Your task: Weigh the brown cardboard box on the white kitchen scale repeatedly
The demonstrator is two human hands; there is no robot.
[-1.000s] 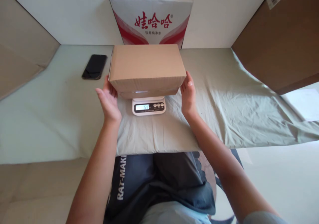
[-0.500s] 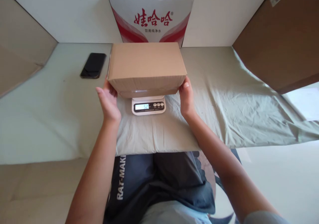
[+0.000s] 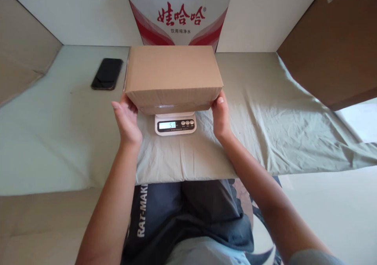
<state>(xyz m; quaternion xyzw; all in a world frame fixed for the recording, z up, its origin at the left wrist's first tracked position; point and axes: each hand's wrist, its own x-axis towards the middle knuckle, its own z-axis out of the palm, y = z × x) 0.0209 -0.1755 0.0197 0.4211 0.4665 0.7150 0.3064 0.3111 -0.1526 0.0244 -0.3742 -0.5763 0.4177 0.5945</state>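
A pale green sheet (image 3: 265, 112) covers the work surface, walled in by white panels and cardboard. At its middle a plain brown cardboard box (image 3: 172, 76) sits on a small white digital scale (image 3: 175, 123) whose display reads 51. The left hand (image 3: 127, 117) and right hand (image 3: 220, 114), fingers spread flat, press the box's left and right sides. Behind stands a red-and-white carton (image 3: 179, 15) printed 娃哈哈. A black phone (image 3: 107, 73) lies far left.
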